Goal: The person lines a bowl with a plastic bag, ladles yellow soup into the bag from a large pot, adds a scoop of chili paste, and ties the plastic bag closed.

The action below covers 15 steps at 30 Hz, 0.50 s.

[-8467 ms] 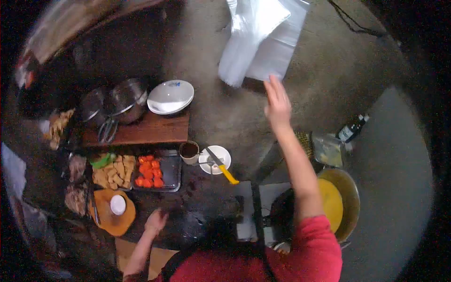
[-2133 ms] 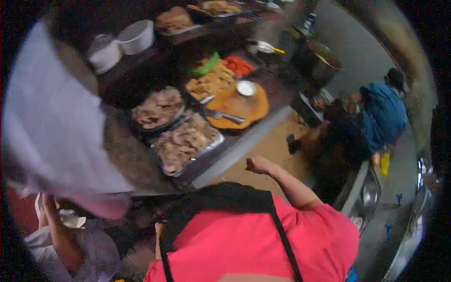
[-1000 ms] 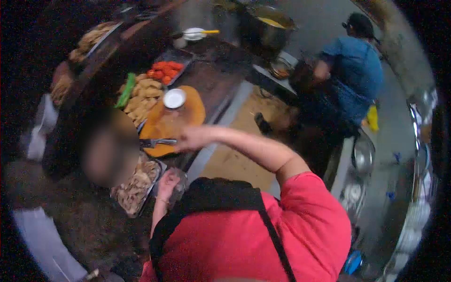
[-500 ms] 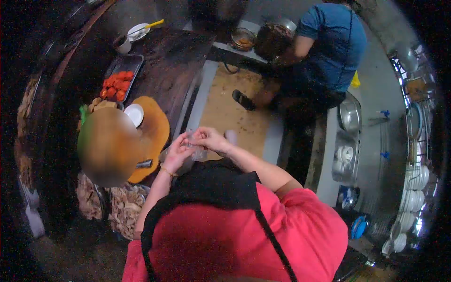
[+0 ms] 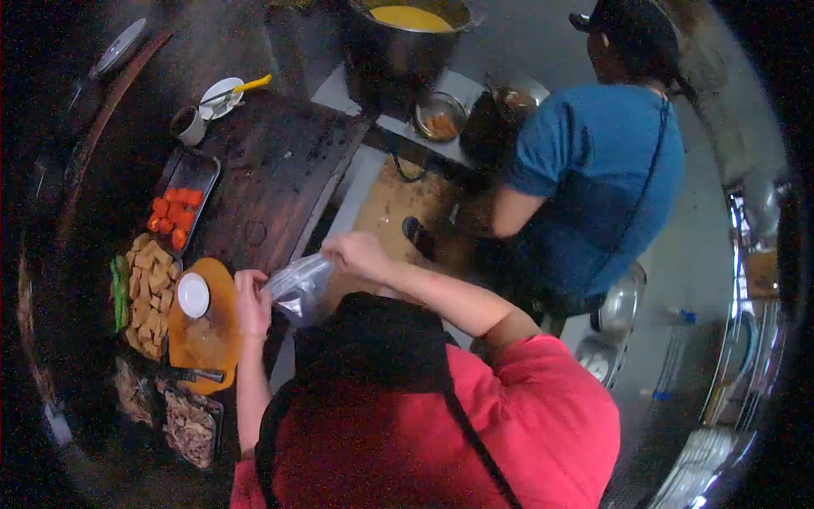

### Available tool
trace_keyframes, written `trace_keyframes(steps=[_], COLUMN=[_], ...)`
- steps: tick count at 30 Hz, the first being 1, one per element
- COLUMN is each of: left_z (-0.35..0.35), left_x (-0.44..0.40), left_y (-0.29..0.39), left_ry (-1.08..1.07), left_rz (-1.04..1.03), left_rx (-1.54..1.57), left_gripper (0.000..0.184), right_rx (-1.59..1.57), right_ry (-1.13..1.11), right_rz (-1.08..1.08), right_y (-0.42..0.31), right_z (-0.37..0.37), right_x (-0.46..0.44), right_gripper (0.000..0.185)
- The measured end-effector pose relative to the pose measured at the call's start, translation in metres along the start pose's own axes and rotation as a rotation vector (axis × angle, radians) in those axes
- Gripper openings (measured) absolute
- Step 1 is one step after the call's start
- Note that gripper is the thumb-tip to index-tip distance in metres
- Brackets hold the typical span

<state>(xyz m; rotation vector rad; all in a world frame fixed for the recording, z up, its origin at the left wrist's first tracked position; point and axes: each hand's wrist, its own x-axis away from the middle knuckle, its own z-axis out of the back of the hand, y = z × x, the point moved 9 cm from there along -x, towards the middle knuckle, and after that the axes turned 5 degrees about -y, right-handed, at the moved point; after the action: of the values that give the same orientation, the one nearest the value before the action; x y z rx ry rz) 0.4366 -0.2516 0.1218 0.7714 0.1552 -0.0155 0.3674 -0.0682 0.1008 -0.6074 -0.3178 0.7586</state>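
A clear plastic bag (image 5: 301, 287) is stretched between my two hands, in front of my black apron. My left hand (image 5: 253, 304) pinches its left edge, close to the orange cutting board (image 5: 222, 339). Gripping the upper right corner is my right hand (image 5: 360, 256), its fingers closed. The bag's mouth looks spread along the top; I cannot tell whether anything is inside. On the board, left of my left hand, stand a small white dish (image 5: 193, 295) and a knife (image 5: 197, 374) lying near its lower end.
Trays of tofu-like cubes (image 5: 151, 288), red-orange chunks (image 5: 176, 214) and sliced meat (image 5: 190, 426) line the left side. A co-worker in a blue shirt (image 5: 606, 170) stands at right. A large pot (image 5: 411, 21) of yellow liquid stands at the back.
My hands have moved apart, and the crumpled bag between them is now pulled wide. The view has shifted, showing the large pot and more of the co-worker.
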Motion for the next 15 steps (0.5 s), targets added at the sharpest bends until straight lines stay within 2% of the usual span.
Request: trace_keyframes(steps=[1, 3, 4, 5, 6, 7, 9, 11, 13, 14, 15], left_z=[0.004, -0.002, 0.003, 0.007, 0.012, 0.014, 0.060, 0.106, 0.169, 0.184, 0.200], left_x=[-0.008, -0.019, -0.028, -0.038, -0.043, -0.045, -0.072, -0.103, -0.129, -0.132, -0.121], left_y=[0.014, 0.043, 0.036, 0.009, -0.027, -0.093, -0.083, -0.063, 0.016, 0.026, 0.048], left_ry=[0.008, -0.110, -0.089, -0.096, -0.104, -0.117, 0.117, 0.392, 0.669, 0.689, 0.887], left_rz=[0.008, -0.161, -0.151, 0.008, 0.173, 0.324, 0.326, 0.295, 0.129, 0.148, -0.009], left_rx=[-0.003, -0.188, -0.200, -0.297, -0.387, -0.385, -0.611, -0.718, -0.498, -0.507, -0.527], left_gripper=[0.029, 0.024, 0.024, 0.020, 0.016, 0.014, 0.023, 0.032, 0.035, 0.035, 0.034], right_rx=[0.048, 0.070, 0.202, 0.336, 0.318, 0.318, 0.401, 0.534, 0.459, 0.393, 0.319], right_ry=[0.115, 0.064, -0.017, -0.094, -0.204, -0.205, -0.061, 0.211, 0.535, 0.645, 0.754], right_rz=[-0.036, -0.005, 0.045, 0.102, 0.135, 0.161, 0.340, 0.532, 0.689, 0.804, 0.912], right_y=[0.022, 0.041, 0.036, 0.030, 0.030, 0.021, -0.024, -0.077, -0.133, -0.157, -0.168], right_z=[0.017, 0.011, -0.004, -0.021, -0.045, -0.047, -0.019, 0.050, 0.142, 0.177, 0.206], right_x=[-0.019, -0.056, -0.074, -0.094, -0.115, -0.137, -0.175, -0.209, -0.215, -0.205, -0.193], right_gripper=[0.015, 0.015, 0.015, 0.015, 0.017, 0.017, 0.020, 0.023, 0.030, 0.033, 0.035])
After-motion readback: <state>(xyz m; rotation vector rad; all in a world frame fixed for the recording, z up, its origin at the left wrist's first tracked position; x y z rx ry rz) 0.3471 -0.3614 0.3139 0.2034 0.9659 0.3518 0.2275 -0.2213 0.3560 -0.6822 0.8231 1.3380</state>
